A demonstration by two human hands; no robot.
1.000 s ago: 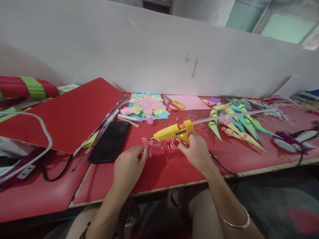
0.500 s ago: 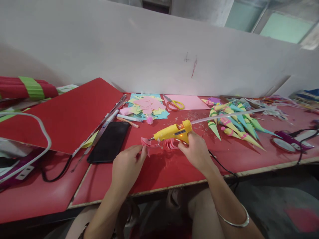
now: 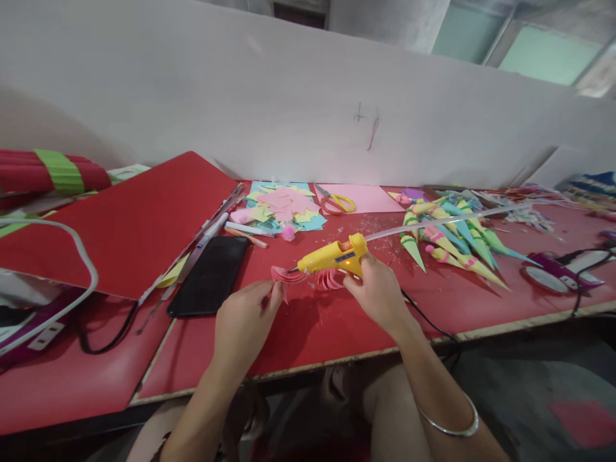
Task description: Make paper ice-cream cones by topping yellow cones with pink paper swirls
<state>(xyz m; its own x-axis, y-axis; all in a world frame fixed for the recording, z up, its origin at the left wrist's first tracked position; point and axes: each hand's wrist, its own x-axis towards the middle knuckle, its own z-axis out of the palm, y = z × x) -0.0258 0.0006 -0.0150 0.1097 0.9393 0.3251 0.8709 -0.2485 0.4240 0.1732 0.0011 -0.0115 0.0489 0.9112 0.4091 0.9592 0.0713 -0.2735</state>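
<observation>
On red tabletop [image 3: 337,327]: right hand [image 3: 380,292] grips one yellow plastic glue gun [image 3: 330,256], left hand [image 3: 243,317] pinches one curled pink paper piece [image 3: 283,276]; one glossy black phone [image 3: 209,274] nearby.

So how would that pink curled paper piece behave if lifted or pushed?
The pink curled paper piece looks like thin strips, so probably floppy and very light. Pinched by the left hand, it would likely crush easily; the glue gun nozzle could nudge it aside.

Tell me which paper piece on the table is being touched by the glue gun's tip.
The curled pink paper piece pinched in the left hand; the glue gun nozzle meets it, unlike the paper cones and scraps lying apart.
</observation>
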